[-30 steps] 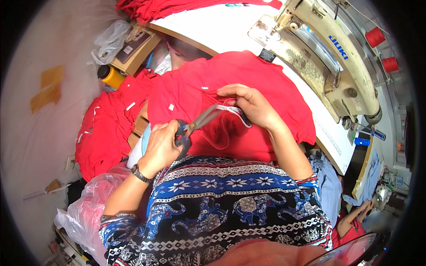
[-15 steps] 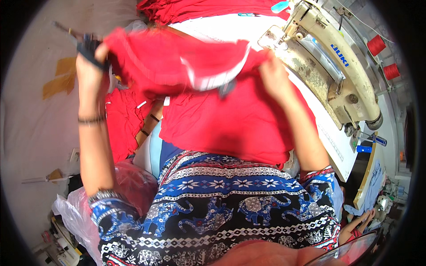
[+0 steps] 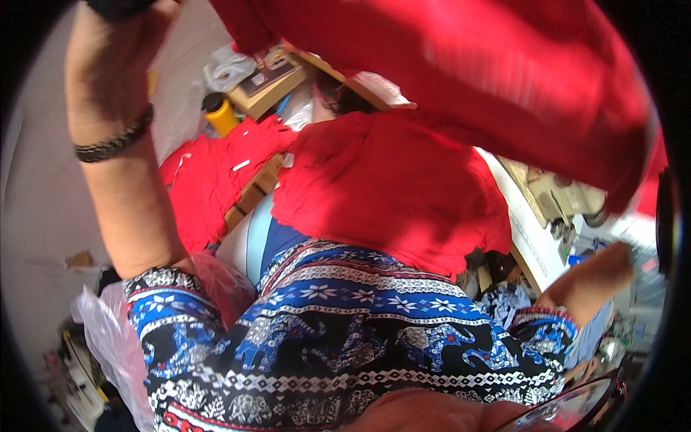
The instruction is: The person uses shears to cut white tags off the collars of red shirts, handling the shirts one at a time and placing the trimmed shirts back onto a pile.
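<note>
A red garment (image 3: 497, 79) hangs lifted and spread across the upper right, blurred, with a pale ribbed patch of light on it. At the top left edge is my left hand (image 3: 144, 32), raised, with a black thing (image 3: 119, 6) against it; its fingers are cut off by the frame. A dark beaded bracelet (image 3: 115, 140) circles that wrist. My right forearm (image 3: 586, 284) reaches out to the right, and the hand beyond it does not show. Another red garment (image 3: 389, 187) lies over my lap, below the lifted one.
More red cloth (image 3: 216, 180) lies to the left beside a wooden edge (image 3: 252, 191). Behind it stand a yellow bottle with a black cap (image 3: 219, 114) and a cardboard box (image 3: 266, 90). The sewing machine (image 3: 568, 198) is mostly covered at right. A clear plastic bag (image 3: 111, 345) hangs at lower left.
The red garment has been raised toward me and to the right, now covering most of the sewing machine. My left hand has gone up to the frame's edge; my right has swung outward, out of sight.
</note>
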`<control>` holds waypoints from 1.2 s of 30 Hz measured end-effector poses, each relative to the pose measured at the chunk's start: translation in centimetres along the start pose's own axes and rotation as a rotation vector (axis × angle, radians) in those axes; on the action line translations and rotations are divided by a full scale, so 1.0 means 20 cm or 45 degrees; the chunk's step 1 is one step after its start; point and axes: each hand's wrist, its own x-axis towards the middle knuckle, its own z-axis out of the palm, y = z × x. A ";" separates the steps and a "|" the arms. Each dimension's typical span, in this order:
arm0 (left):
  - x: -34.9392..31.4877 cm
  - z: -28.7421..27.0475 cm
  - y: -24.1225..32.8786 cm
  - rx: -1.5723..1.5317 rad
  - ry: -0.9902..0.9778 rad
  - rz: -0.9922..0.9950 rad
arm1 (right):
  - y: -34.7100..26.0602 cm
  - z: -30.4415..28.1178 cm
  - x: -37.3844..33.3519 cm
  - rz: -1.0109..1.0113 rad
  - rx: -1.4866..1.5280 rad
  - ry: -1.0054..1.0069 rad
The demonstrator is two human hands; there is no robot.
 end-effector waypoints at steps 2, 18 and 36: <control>-0.20 -0.06 0.04 -0.101 0.076 -0.291 | -0.01 -0.14 -0.20 0.062 0.288 -0.213; -1.40 0.71 -0.53 -0.021 -0.003 -1.476 | -0.01 0.84 -1.42 -0.135 -0.781 -1.067; -2.62 -0.06 -0.25 1.531 0.947 -2.219 | -0.47 0.82 -0.94 -0.046 -0.236 -0.822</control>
